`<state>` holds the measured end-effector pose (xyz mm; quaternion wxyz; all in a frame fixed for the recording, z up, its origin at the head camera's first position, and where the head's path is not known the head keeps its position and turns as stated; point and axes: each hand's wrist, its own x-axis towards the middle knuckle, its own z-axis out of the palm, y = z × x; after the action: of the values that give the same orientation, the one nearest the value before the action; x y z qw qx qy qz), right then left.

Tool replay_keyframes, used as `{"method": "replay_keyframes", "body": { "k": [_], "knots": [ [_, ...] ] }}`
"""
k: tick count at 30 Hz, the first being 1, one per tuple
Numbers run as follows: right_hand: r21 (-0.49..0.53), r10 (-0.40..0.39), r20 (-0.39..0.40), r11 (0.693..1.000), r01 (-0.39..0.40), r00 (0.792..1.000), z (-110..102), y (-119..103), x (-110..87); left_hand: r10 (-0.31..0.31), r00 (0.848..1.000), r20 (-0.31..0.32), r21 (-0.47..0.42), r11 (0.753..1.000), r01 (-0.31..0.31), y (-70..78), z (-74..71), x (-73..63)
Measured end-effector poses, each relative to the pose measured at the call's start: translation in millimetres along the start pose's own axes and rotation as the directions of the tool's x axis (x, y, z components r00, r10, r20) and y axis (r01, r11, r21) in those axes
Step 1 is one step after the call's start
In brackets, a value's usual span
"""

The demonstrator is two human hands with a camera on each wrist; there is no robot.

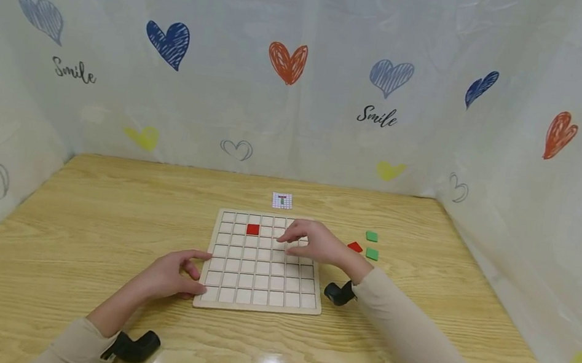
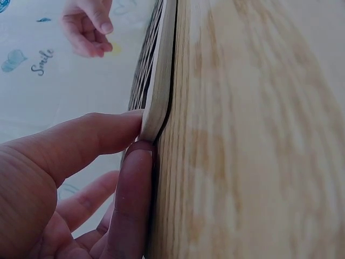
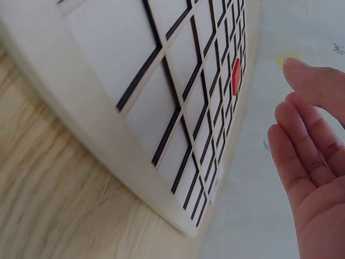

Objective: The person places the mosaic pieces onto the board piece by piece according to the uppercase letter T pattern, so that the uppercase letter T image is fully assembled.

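Observation:
A pale wooden grid board (image 1: 201, 303) lies on the table, with one red square tile (image 1: 253, 229) in a cell of its upper left part. At the board's left edge, my left hand (image 1: 166, 275) touches the rim with its thumb and a finger spread apart. The left wrist view shows a digit on the rim (image 2: 161, 102) and another beside the corner. Above the upper right cells hovers my right hand (image 1: 318, 244), fingers slightly bent. Nothing shows between its thumb and fingers (image 3: 294, 156) in the right wrist view, where the red tile also appears.
To the board's right lie a loose red tile (image 1: 355, 247), a green tile (image 1: 371, 236) and another green tile (image 1: 372, 254). Behind the board is a small printed pattern card (image 1: 282, 201). A heart-printed curtain (image 1: 298, 133) hangs around the wooden table (image 1: 127, 196).

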<state>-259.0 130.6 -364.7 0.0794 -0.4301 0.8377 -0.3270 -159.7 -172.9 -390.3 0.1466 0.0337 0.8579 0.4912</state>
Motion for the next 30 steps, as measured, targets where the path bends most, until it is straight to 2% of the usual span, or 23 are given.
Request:
{"method": "replay_keyframes", "body": {
  "k": [8, 19, 30],
  "knots": [
    [-0.004, 0.026, -0.024, 1.0, -0.026, 0.999, -4, 3, -14.5, 0.014, 1.0, 0.006, -0.005, 1.0, -0.014, -3.0, -1.3, 1.2],
    [0.028, 0.09, -0.075, 0.996, -0.088, 0.993, -10, 16, -36.8, -0.016, 1.0, -0.001, 0.017, 1.0, 0.016, -0.9, 0.3, -1.1],
    [0.023, 0.053, -0.133, 0.998, -0.05, 0.99, -19, 29, -58.4, 0.01, 1.0, 0.016, 0.01, 1.0, -0.01, -1.0, -0.8, -0.7]
  ]
}}
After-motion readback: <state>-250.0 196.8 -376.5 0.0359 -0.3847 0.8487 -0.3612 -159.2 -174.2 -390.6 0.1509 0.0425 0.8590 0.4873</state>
